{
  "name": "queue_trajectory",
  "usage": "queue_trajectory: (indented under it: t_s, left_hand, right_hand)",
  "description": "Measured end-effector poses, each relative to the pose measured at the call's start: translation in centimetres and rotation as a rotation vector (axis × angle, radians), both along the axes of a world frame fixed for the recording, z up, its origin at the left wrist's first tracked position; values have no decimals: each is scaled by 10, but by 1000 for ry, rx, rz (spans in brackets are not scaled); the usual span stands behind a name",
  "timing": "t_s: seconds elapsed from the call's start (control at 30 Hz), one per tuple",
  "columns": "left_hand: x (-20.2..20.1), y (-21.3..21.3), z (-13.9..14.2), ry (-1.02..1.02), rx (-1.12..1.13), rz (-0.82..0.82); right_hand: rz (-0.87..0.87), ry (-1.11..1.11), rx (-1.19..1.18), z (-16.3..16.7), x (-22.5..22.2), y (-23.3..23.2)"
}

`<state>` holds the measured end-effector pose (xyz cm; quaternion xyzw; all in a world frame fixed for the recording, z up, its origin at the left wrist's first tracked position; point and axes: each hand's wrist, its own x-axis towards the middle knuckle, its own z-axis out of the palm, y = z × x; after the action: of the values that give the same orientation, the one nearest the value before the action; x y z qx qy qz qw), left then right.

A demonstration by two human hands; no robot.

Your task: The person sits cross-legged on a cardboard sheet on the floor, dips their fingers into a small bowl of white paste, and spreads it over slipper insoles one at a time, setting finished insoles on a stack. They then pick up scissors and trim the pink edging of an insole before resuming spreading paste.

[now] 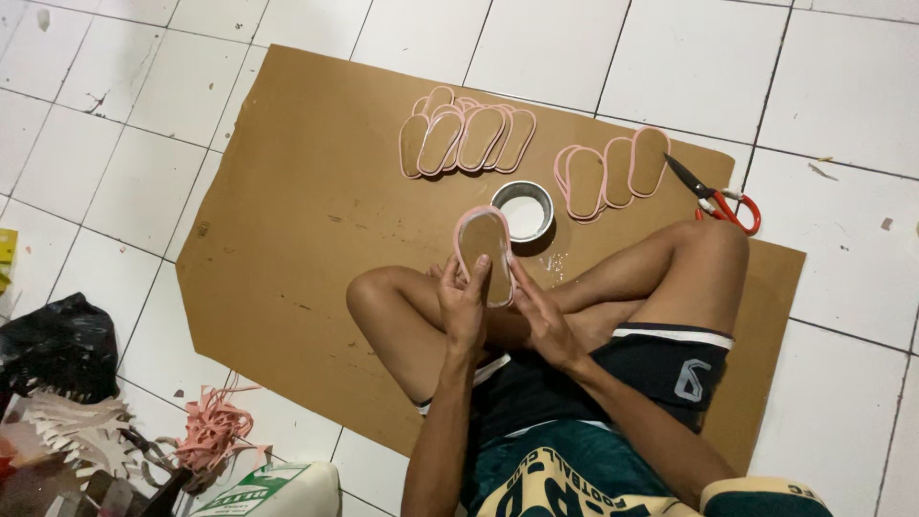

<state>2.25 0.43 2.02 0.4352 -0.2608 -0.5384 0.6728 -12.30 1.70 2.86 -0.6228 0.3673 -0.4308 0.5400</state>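
Hands grip one pink-edged brown foam sole (484,251) above the crossed legs: left hand (463,304) and right hand (536,311) clasp its near end, long axis pointing away toward the round metal tin (523,211).

Home workshop floor: stacked soles (466,139), scissors (716,196) (cardboard (287,239) underneath).

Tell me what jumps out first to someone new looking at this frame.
Centre frame, the left hand and right hand hold up a pink-edged brown sole over crossed legs. Beyond it on the cardboard sheet sits a round tin, flanked by two fanned rows of matching soles. Red-handled scissors lie at the sheet's right edge.
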Motion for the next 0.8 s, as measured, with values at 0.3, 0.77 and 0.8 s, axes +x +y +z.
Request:
queue_trajectory:
  t_s: [0.3,0.77,0.8]
  left_hand:
    - [-3,-1,-3,163,29,-39]
    - [65,-57,48,-138,-141,112]
    - [68,-74,53,-196,-164,85]
  right_hand:
    - [35,96,-22,13,-8,-31]
    - [16,-13,265,-60,-47,17]
    - [-16,-26,260,-64,-51,15]
